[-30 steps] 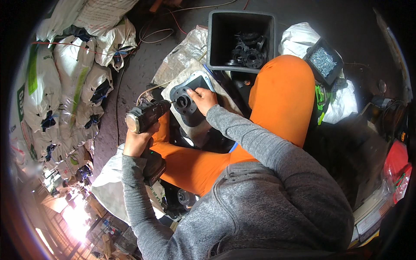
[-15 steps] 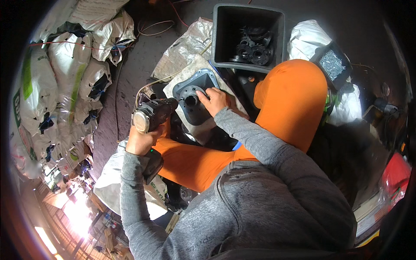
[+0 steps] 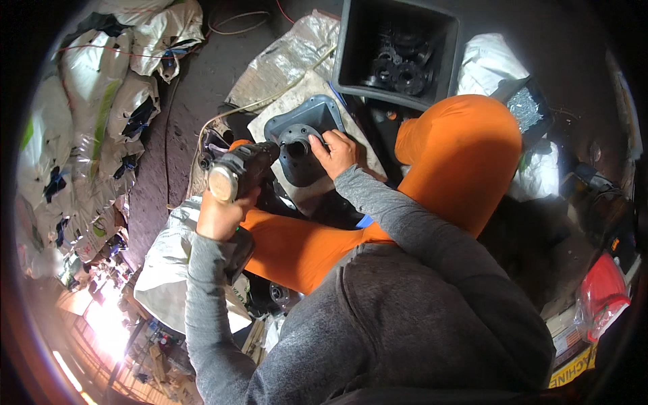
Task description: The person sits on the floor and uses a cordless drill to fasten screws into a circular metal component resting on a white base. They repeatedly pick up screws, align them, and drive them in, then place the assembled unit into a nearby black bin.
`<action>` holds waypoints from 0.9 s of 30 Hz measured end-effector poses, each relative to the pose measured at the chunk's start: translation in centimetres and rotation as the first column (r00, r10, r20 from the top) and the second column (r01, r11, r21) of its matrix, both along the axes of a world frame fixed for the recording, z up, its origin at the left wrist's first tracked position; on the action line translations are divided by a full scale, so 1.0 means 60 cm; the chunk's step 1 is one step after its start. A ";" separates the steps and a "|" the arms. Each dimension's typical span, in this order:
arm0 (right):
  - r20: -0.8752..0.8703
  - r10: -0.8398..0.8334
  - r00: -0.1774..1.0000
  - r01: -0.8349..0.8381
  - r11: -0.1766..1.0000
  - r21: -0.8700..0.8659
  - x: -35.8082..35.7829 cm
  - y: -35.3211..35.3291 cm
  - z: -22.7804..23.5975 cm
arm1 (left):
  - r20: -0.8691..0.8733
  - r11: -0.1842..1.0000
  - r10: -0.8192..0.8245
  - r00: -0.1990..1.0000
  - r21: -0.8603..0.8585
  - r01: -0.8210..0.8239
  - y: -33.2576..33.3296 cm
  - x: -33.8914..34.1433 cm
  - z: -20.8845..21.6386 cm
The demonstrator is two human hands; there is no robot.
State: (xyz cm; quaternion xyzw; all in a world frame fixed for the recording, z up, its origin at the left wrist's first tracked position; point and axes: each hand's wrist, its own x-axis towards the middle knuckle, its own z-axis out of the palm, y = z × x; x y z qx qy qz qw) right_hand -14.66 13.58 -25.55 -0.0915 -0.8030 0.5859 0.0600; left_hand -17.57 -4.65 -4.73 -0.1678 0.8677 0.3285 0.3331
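Note:
My left hand (image 3: 221,217) is wrapped round the handle of a dark cordless drill (image 3: 241,170). The drill's front end reaches the left side of a round black flange (image 3: 291,135), which has a central hole and small holes round its rim. That flange sits on a grey hopper-like housing (image 3: 331,108) with a wide rim. My right hand (image 3: 335,156) grips the flange's right side, thumb on its edge and the other fingers curled. Under the housing lies a pale, worn board or sack (image 3: 358,131). The drill's tip is too small to make out.
Beyond the housing stands a dark bin (image 3: 451,67) with several black flanged parts (image 3: 408,77). A container of screws (image 3: 525,108) is at the right, beside a white sack (image 3: 489,64). Stacked white sacks (image 3: 94,88) line the left. A pale cable (image 3: 219,121) runs past the board.
The view has shifted slightly, so the bin sits higher and further right in it. Both hands keep their holds, and the drill stays at the flange's left side.

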 end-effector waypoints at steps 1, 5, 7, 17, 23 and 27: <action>0.002 0.009 1.000 -0.009 1.000 0.009 0.001 0.000 0.003 | 0.052 0.995 0.097 0.994 0.011 -0.098 0.006 0.000 0.008; -0.071 -0.029 0.997 0.025 0.998 -0.058 -0.004 0.000 -0.003 | -0.069 0.980 0.153 0.986 0.141 -0.142 0.037 0.025 0.038; 0.011 0.031 0.999 -0.030 0.999 -0.028 0.000 0.003 -0.012 | -0.283 0.980 0.152 0.947 0.165 -0.108 0.030 0.047 0.066; 0.344 0.171 0.923 -0.122 0.980 -0.159 -0.011 0.027 -0.051 | -0.046 0.996 -0.081 0.996 -0.040 0.079 0.063 0.373 0.016; 0.401 0.134 0.906 -0.123 0.991 -0.052 -0.014 0.032 -0.047 | 0.071 0.735 -0.677 0.733 0.002 0.678 -0.037 0.323 0.026; 0.332 0.108 0.937 -0.082 0.992 -0.092 -0.013 0.028 -0.046 | -0.560 0.935 -0.351 0.750 -0.162 0.316 -0.007 0.141 -0.072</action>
